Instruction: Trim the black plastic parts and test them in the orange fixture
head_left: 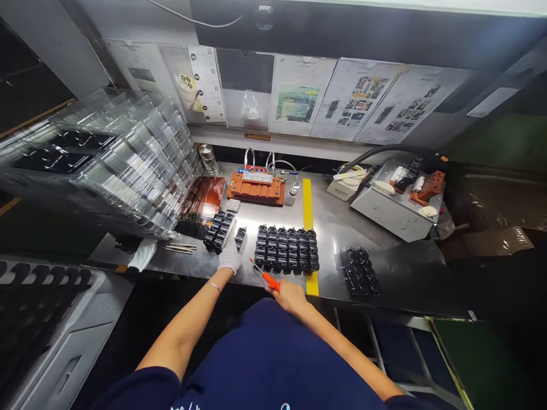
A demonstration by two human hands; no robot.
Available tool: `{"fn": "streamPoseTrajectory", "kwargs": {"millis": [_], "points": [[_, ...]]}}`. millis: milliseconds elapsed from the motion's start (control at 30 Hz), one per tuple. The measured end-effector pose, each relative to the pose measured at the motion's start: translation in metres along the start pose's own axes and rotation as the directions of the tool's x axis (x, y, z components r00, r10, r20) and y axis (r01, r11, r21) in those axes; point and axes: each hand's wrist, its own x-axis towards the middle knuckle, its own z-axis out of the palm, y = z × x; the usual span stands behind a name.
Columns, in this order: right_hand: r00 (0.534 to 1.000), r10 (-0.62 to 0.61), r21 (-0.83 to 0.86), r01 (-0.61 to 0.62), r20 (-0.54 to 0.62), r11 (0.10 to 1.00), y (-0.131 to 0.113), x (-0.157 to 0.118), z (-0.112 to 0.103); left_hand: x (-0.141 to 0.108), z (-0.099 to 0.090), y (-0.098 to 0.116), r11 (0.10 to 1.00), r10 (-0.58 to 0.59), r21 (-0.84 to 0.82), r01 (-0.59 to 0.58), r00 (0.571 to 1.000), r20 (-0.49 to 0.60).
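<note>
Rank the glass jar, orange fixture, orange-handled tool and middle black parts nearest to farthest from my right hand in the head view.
From your right hand:
1. Orange-handled tool, held in it.
2. Middle black parts, just ahead.
3. Orange fixture, farther ahead, left.
4. Glass jar, back left.

"What's at the back?"
"Printed sheets (356,99) line the wall (173,18) above the metal tabletop (335,228); a lidded jar (209,160) stands below them, toward the left."
"And the sides?"
"Right, a pale grey box (391,212); nearer the middle, a yellow strip (307,204) running front to back. Left, a stack of clear plastic trays (143,159)."
</note>
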Motion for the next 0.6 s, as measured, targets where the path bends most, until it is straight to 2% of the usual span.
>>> {"fn": "streamPoseTrajectory", "kwargs": {"millis": [133,267,400,533,600], "points": [[0.995,0.079,-0.031,-0.081,-0.059,0.996,-0.001,-0.007,-0.006,-0.032,0.006,-0.034,0.998,-0.064,0.032,0.062,0.996,0.067],[0.997,0.073,-0.058,-0.073,-0.008,0.996,-0.009,-0.019,-0.004,-0.056,0.012,-0.069,0.987,-0.109,-0.115,0.112,0.994,0.03],[0.993,-0.048,-0.117,0.06,0.106,0.991,-0.029,-0.027,0.005,-0.076,0.01,-0.115,0.928,-0.194,-0.31,0.208,0.978,0.076],[0.958,-0.19,-0.17,0.229,0.216,0.959,-0.057,-0.027,0.017,-0.108,-0.007,-0.185,0.817,-0.279,-0.498,0.29,0.955,0.098],[0.933,-0.239,-0.206,0.297,0.267,0.932,-0.076,-0.026,0.026,-0.13,-0.017,-0.223,0.73,-0.294,-0.615,0.298,0.949,0.111]]}}
